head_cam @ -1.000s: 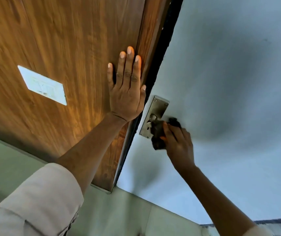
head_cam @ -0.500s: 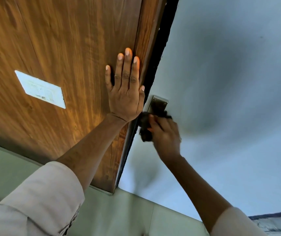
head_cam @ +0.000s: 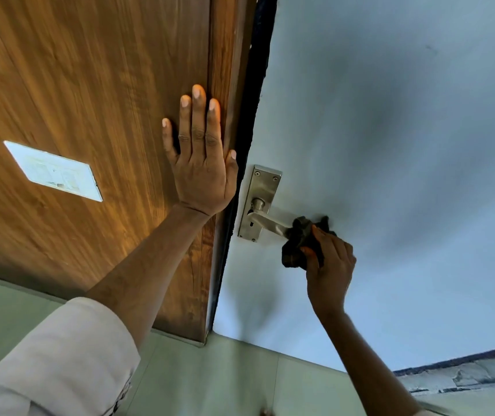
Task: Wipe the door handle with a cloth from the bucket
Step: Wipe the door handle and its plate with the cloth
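Both hands are up against the doorway. Her or his left hand (head_cam: 202,172) is lying flat with the fingers spread wide and straight, the palm pressing on the brown wood-grain panel (head_cam: 90,100) just beside the dark gap at the door's edge, holding nothing. On that panel, well to the left of the hand, a white rectangular switch plate (head_cam: 54,172) is sitting. A rolled pale sleeve (head_cam: 60,355) is covering the left forearm low in the view.

The right hand (head_cam: 330,265) is curling closed around a crumpled dark cloth (head_cam: 301,243), the thumb lying across the front of the bundle. The cloth is wrapping the free end of the brushed-metal lever door handle (head_cam: 267,222), touching it, while the rest of the lever is showing bare back to its round hub. The handle is standing out from a tall silver backplate (head_cam: 262,190) with screws at its corners, fixed to the pale blue-grey door (head_cam: 390,145) close to its left edge. Below, pale green floor tiles (head_cam: 225,379) are running under the door and panel.
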